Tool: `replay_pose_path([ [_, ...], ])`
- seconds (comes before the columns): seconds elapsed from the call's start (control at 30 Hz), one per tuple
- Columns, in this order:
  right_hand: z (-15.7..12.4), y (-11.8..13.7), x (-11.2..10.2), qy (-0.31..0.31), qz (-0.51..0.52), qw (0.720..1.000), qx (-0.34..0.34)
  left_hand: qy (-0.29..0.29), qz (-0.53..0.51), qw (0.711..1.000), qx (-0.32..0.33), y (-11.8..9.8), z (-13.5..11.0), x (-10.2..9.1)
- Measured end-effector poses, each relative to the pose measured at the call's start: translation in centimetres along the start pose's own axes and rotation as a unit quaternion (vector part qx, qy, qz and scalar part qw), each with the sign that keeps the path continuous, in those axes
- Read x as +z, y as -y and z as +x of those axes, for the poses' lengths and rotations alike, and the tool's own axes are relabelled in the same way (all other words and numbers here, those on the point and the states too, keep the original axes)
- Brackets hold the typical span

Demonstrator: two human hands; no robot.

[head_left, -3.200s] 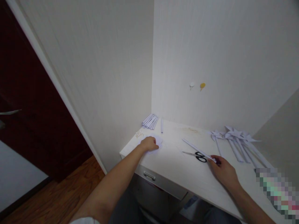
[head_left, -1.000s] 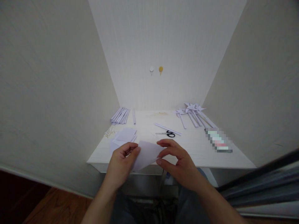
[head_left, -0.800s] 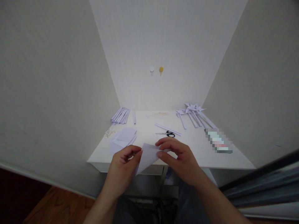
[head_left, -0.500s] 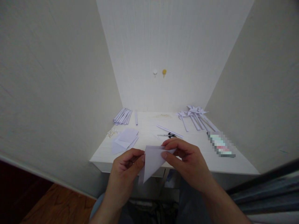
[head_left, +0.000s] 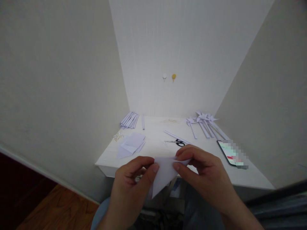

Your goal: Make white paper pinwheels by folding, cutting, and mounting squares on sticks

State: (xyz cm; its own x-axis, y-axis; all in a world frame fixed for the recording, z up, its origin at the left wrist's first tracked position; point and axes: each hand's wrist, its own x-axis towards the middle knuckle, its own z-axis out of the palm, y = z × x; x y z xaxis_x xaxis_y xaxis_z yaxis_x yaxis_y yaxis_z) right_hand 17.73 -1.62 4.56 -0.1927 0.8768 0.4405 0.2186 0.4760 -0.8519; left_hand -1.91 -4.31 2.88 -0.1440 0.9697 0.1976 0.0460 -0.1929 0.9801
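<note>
Both my hands hold one white sheet of paper (head_left: 163, 174), folded into a triangle with its tip pointing down, in front of the near edge of the white table (head_left: 211, 153). My left hand (head_left: 130, 188) pinches its left corner between thumb and fingers. My right hand (head_left: 203, 174) pinches the right corner the same way. The paper hangs in the air just off the table.
On the table lie a loose stack of white paper squares (head_left: 131, 144), a bundle of rolled paper sticks (head_left: 129, 120), black-handled scissors (head_left: 177, 142), several paper pinwheels (head_left: 203, 123), a phone (head_left: 231, 152) and small pins (head_left: 118, 136). Two hooks (head_left: 169, 77) sit on the back wall.
My left hand took a sheet from the stack at the left; both hands brought it toward me and folded it into a triangle. The view has tilted down a little.
</note>
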Motion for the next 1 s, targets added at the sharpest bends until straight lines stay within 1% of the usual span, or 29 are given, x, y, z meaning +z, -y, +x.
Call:
replay_pose_path([
  [0.17,-0.2,0.1,0.2,-0.002,0.000,1.000,-0.009,-0.016,0.032,0.998,0.044,0.0,-0.5,0.0],
  [0.37,-0.2,0.3,0.4,-0.011,-0.007,1.000,-0.007,-0.016,0.046,0.997,0.052,0.1,-0.7,-0.2],
  [0.63,-0.4,0.4,0.4,-0.015,0.000,1.000,0.001,-0.038,0.059,0.995,0.063,-0.4,-0.8,0.0],
  [0.73,-0.4,0.2,0.5,-0.045,0.054,0.997,0.031,-0.058,0.049,0.995,0.059,-0.2,-0.8,0.1],
  [0.8,-0.4,-0.3,0.5,-0.065,0.130,0.987,0.062,-0.083,0.038,0.994,0.056,0.0,-0.8,0.3],
  [0.83,-0.4,-0.6,0.5,-0.060,0.173,0.980,0.081,-0.095,0.032,0.993,0.056,0.1,-0.8,0.4],
  [0.9,-0.4,-1.2,0.5,-0.020,0.243,0.963,0.119,-0.113,0.019,0.992,0.059,0.2,-0.9,0.6],
  [0.97,-0.4,-1.6,0.4,0.013,0.281,0.950,0.137,-0.121,0.014,0.990,0.066,0.3,-1.0,0.8],
  [1.0,-0.4,-1.6,0.3,0.017,0.290,0.947,0.138,-0.123,0.015,0.990,0.071,0.3,-1.0,0.9],
])
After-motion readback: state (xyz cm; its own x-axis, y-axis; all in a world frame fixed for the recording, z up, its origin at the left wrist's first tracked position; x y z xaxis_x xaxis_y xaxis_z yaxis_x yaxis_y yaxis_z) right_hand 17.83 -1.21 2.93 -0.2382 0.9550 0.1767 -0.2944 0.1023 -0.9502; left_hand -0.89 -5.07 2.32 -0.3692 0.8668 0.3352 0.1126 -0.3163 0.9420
